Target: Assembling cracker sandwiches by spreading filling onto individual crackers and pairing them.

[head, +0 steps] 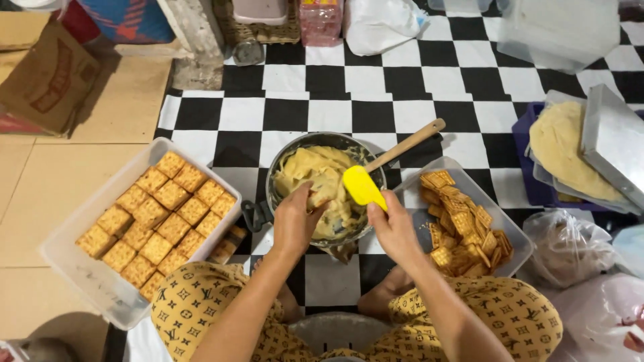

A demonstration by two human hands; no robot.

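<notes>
Yellow spatula sits gripped in your right hand at frame centre, over the metal pot of cream; your left hand pinches a cracker there

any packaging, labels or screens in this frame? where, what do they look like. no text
Cardboard box: top left on the tan floor, brown, flat-lying, red print.
Pink packet stack: top centre, clear wrap, pink and yellow contents.
White plastic bag: top centre-right, crumpled.
Clear plastic bags: lower right, knotted, translucent.
Clear lidded tub: top right, boxy, translucent.
No screens or signs.
The left hand and right hand touch none of these.
</notes>
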